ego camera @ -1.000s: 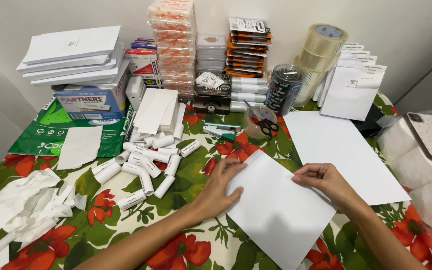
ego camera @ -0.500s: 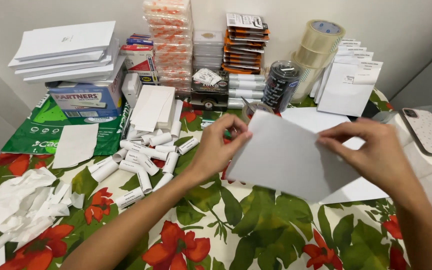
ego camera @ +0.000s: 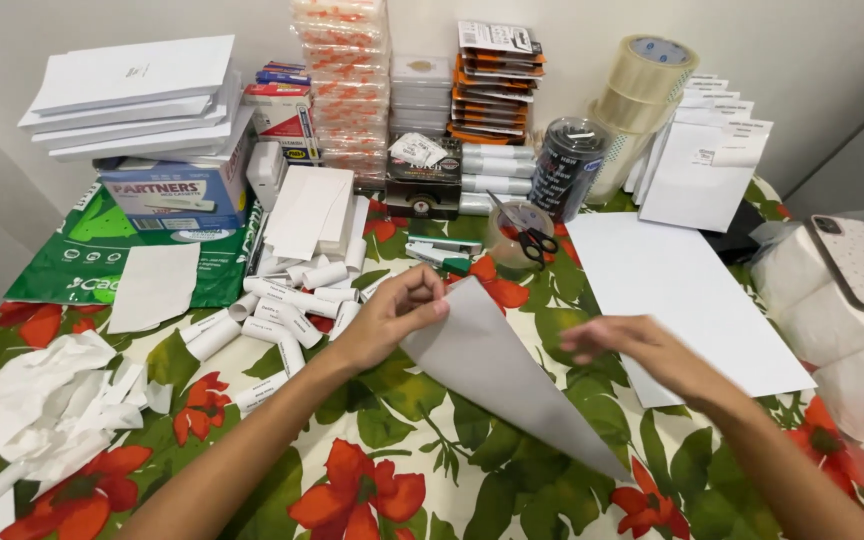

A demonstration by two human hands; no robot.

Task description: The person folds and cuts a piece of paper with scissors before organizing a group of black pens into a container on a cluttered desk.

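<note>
My left hand (ego camera: 390, 315) pinches the upper corner of a white paper sheet (ego camera: 497, 370) and holds it tilted above the floral tablecloth (ego camera: 422, 440). The sheet slopes down to the right, its lower corner near the table. My right hand (ego camera: 632, 350) hovers just right of the sheet with fingers spread and blurred; whether it touches the paper is unclear. A stack of white sheets (ego camera: 682, 290) lies flat beyond my right hand.
Several small paper rolls (ego camera: 282, 305) lie left of my left hand, crumpled paper scraps (ego camera: 42, 400) further left. Scissors stand in a cup (ego camera: 522, 240). Tape rolls (ego camera: 642, 90), envelope stacks (ego camera: 132, 95), boxes and packets line the back. A phone (ego camera: 862, 265) rests on white rolls at right.
The sheet, raised between both hands half a second ago, has swung down and turned edge-on. My right hand has let go of its corner and dropped lower.
</note>
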